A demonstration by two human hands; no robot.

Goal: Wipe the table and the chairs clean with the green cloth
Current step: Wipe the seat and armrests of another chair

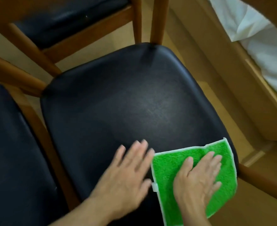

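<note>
Right hand [198, 178] lies flat on the green cloth [191, 167], fingers straight and spread, grip open and pressing rather than clutching. The cloth sits under that palm at the near right corner of the black chair seat [126, 103], its far edge just beyond the fingertips, its right edge at the seat's rim. Left hand [128, 170] is just beside the cloth's left edge, fingers straight, grip open, holding nothing; it is blurred, so contact with the seat cannot be confirmed.

Judgement: step in hand is wiping this seat. To do it well, keep the palm flat with even pressure, work in overlapping passes away from the grip toward the far edge, then take rims and wooden frame [30, 82].

Hard to make out: the bench is not in view. Cloth's near end is cut off at the bottom. Neighbouring seat [8, 152] left of the grip shows only partly. White fabric [257, 38] at far right is unidentifiable.
</note>
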